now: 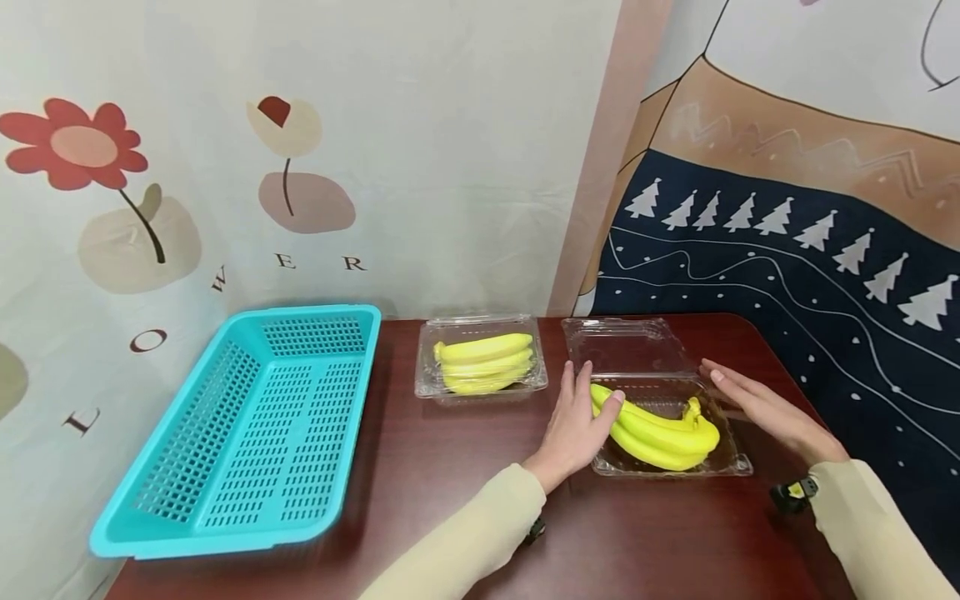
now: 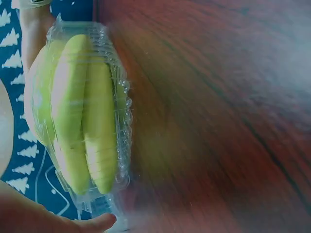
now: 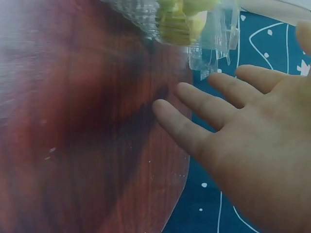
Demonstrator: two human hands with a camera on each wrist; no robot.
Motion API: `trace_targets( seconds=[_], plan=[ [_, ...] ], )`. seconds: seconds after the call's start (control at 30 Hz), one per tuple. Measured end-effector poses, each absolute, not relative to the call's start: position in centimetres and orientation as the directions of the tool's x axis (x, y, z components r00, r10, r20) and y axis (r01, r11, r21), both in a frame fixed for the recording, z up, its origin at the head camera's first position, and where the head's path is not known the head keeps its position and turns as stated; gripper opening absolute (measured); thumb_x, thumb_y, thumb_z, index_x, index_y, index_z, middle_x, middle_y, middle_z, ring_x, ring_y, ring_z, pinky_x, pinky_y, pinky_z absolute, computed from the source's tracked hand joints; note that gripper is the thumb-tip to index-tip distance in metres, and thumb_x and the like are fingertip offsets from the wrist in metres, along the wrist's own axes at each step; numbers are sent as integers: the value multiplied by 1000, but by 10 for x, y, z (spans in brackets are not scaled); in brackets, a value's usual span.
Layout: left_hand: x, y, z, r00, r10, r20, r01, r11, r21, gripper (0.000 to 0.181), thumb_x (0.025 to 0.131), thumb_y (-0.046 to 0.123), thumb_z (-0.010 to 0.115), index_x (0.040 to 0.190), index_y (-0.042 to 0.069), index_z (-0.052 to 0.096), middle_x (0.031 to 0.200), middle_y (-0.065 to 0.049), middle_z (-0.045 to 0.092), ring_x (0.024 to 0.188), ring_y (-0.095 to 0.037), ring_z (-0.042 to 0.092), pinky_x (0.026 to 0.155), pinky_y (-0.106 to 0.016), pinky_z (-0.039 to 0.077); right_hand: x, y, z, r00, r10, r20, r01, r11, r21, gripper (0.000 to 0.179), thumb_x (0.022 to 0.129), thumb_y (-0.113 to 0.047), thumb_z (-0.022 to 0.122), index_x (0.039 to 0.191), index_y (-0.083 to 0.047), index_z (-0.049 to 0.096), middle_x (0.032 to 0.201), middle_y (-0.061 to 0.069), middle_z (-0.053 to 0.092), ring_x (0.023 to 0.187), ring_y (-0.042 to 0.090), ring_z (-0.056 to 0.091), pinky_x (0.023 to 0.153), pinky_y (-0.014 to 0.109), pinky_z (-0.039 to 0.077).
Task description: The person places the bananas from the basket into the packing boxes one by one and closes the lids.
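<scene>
A clear plastic clamshell box [image 1: 738, 467] stands on the table with its lid [image 1: 622, 346] folded back toward the wall. A bunch of yellow bananas [image 1: 656, 437] lies in it, stems to the right. Beside the box's left wall is my left hand [image 1: 573, 429], fingers extended, the thumb over the left banana tips; whether it touches them I cannot tell. Through the clear wall the bananas [image 2: 73, 107] show in the left wrist view. To the right of the box, my right hand [image 1: 776, 417] is held flat with straight fingers. The right wrist view shows those fingers [image 3: 184, 126] spread, holding nothing.
Another clear box [image 1: 423, 375], closed over bananas [image 1: 483, 358], sits at the back of the table, left of my left hand. A turquoise plastic basket [image 1: 345, 467] stands at the far left. The dark red table [image 1: 420, 475] meets a printed cloth [image 1: 465, 167] behind.
</scene>
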State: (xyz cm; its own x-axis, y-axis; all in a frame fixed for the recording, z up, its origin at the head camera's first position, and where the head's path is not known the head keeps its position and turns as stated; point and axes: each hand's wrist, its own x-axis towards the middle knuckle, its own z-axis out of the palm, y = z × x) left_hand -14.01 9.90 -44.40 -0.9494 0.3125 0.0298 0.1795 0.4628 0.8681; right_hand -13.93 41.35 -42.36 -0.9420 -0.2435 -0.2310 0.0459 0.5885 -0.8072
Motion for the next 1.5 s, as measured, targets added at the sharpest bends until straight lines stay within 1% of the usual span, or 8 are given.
trace_targets(
  seconds=[0.17,0.33,0.43,0.67,0.93,1.2,1.37,1.5],
  plan=[
    [-152,100,-445,-959,279,-45,71,393,917,84,104,63,40,166,10,21,172,-18,9,151,-38,31,119,-55,33,-154,411,-423,-937,-238,-257,68,598,-799,72,113,-46,32,166,-3,8,167,32,12,146,58,26,110,69,35],
    [-165,104,-449,-959,261,-109,-23,312,950,82,105,61,39,165,7,22,170,-21,14,155,-35,22,123,-53,26,-166,408,-424,-930,-216,-297,98,633,-768,79,110,-48,41,166,-4,8,167,33,12,145,58,27,111,71,31],
    [-170,106,-449,-958,255,-134,-62,272,960,84,104,63,38,165,8,21,170,-19,17,156,-32,20,124,-51,23,-170,407,-424,-928,-230,-293,86,633,-769,80,109,-47,43,166,-3,8,166,33,13,144,57,28,110,73,32],
    [-182,112,-451,-974,201,-103,-62,202,978,80,105,54,40,163,2,24,168,-16,27,154,-29,27,124,-45,24,-180,405,-425,-931,-236,-278,54,666,-744,82,108,-47,47,165,-1,9,166,33,14,145,57,26,109,75,32],
    [-186,114,-454,-980,158,-119,-87,195,977,77,105,52,41,164,5,26,168,-13,29,154,-27,28,124,-43,24,-188,404,-426,-939,-224,-259,43,672,-739,83,108,-46,48,164,3,10,165,34,15,145,58,24,110,76,28],
    [-185,111,-453,-983,148,-109,-81,181,980,77,105,55,41,166,11,23,168,-8,30,147,-28,41,121,-44,31,-183,406,-417,-943,-252,-218,36,573,-819,77,110,-39,46,165,-1,7,166,32,16,142,57,34,109,69,36],
    [-182,111,-451,-987,136,-89,-70,137,988,79,103,55,42,165,10,22,166,-10,35,144,-27,46,121,-42,32,-177,408,-408,-952,-239,-192,20,575,-818,74,111,-41,41,166,-4,7,167,30,16,144,55,33,110,65,35],
    [-179,112,-447,-988,133,-77,-63,101,993,78,104,54,42,165,9,22,167,-7,33,145,-25,45,121,-40,31,-173,409,-401,-960,-214,-179,15,601,-799,74,112,-46,35,166,-5,6,168,28,18,146,53,31,110,63,35]
  ],
)
